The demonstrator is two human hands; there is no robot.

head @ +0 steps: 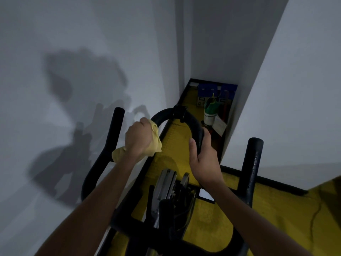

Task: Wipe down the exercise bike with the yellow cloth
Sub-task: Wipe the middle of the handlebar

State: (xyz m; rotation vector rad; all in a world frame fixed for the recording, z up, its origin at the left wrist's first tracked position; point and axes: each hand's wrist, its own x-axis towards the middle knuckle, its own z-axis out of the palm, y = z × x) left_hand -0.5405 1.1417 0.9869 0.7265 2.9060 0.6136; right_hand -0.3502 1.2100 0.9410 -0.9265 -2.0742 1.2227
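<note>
i've got the cloth (154, 143) bunched tight in my left hand (138, 140) against the left side of the bike's (166, 209) handlebar loop (191, 124), my right hand (203, 156) clenched on the loop's opposite side to steady it, so i judge the wipe is mid-loop and next calls for sliding the cloth along toward the clamp (180, 111).

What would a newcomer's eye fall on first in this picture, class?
First, the yellow cloth bunched in the left hand against the left side of the bike's black loop handlebar. Next, the right hand gripping the loop's right side, above the bright yellow floor.
</note>
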